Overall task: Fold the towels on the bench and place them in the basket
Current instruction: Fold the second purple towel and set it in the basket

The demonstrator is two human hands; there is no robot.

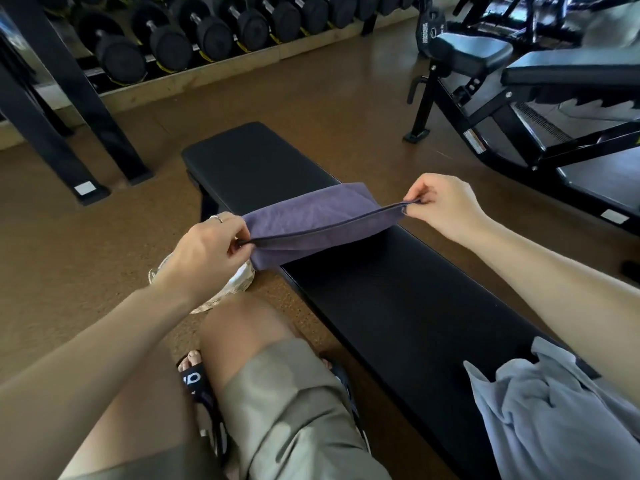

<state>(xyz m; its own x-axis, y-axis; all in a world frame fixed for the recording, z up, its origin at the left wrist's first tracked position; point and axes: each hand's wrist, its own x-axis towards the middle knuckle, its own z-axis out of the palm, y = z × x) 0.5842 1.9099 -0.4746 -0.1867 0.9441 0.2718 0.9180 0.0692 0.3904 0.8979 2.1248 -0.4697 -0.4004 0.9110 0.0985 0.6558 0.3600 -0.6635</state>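
A purple towel is stretched across the black bench, doubled over with its edges pulled taut toward me. My left hand pinches its left corners just off the bench's left side. My right hand pinches the right corners over the bench's right edge. A crumpled light blue towel lies on the near end of the bench under my right forearm. The woven basket stands on the floor left of the bench, mostly hidden behind my left wrist and knee.
My bent knee in olive shorts and sandalled feet sit between basket and bench. A dumbbell rack lines the back wall, its black legs at the left. An adjustable bench stands at the right.
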